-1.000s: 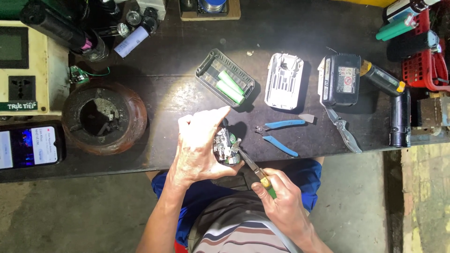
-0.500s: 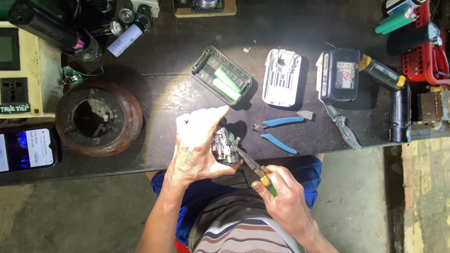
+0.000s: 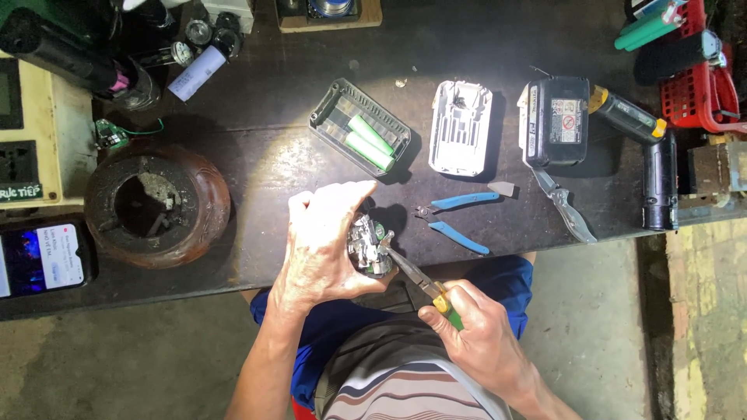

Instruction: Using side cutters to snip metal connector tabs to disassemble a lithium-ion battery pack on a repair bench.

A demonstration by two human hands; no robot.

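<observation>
Round brown pot [image 3: 156, 204] seated near workbench [image 3: 264, 167] left front edge. Cell cluster [image 3: 369, 246] clamped in left hand [image 3: 323, 245] over front edge; judged rigid, fairly heavy, metal tabs sharp and fragile; best gripped round sides. Pliers [image 3: 416, 278] gripped closed in right hand [image 3: 475, 338], tips at cluster. Contact point obscured by fingers.

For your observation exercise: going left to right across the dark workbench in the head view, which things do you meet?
Phone → round brown pot → left hand on the metal part → open black tray with green cells → white casing → black battery pack → red basket.
</observation>
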